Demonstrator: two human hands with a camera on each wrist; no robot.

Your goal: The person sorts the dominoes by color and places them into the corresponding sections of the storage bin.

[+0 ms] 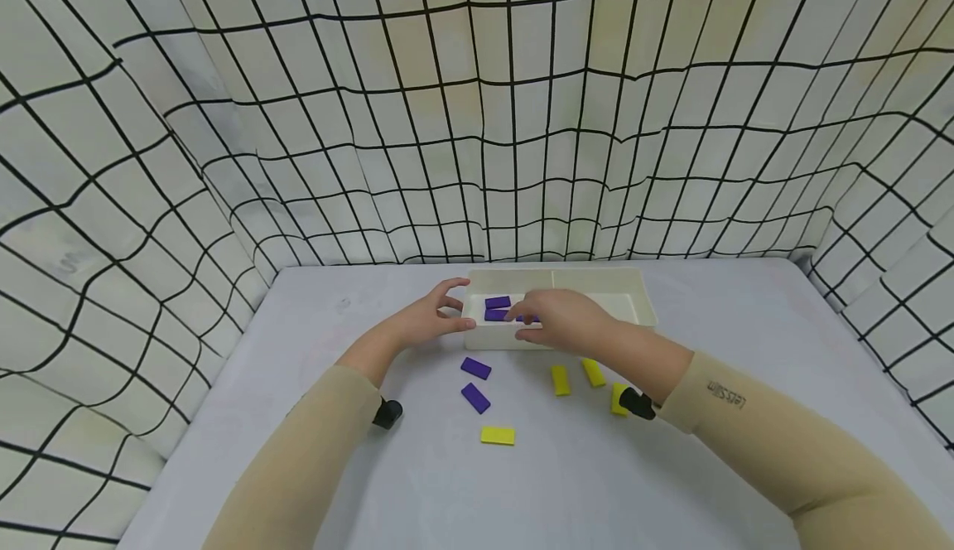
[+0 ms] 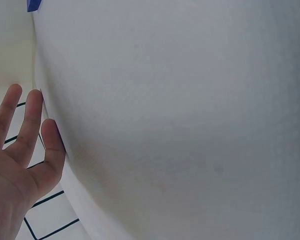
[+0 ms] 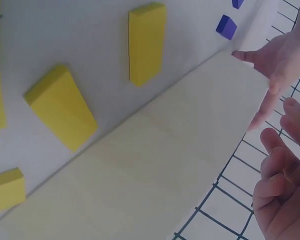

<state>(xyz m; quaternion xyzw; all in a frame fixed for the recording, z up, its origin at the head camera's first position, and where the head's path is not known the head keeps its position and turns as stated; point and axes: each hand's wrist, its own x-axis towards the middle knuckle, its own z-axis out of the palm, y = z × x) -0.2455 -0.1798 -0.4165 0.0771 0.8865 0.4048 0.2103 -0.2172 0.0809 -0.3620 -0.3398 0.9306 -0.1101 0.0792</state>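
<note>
A long white box (image 1: 637,301) with a divider stands at the table's far side, with several purple blocks (image 1: 498,302) in its left part. At the box's left end is my left hand (image 1: 436,314), its fingers spread and the thumb by the near corner. The left wrist view shows the fingers of that hand (image 2: 30,155) extended. My right hand (image 1: 562,318) reaches over the front wall from the right, index fingertip right at the purple blocks, one partly hidden beneath it. In the right wrist view the right hand's fingers (image 3: 275,185) are loosely bent, with nothing seen between them.
Two purple blocks (image 1: 475,398) lie on the white table (image 1: 417,484) before the box. Several yellow blocks (image 1: 498,436) lie there too, mostly under the right forearm. A white wall with black netting (image 1: 514,119) rises behind and at both sides.
</note>
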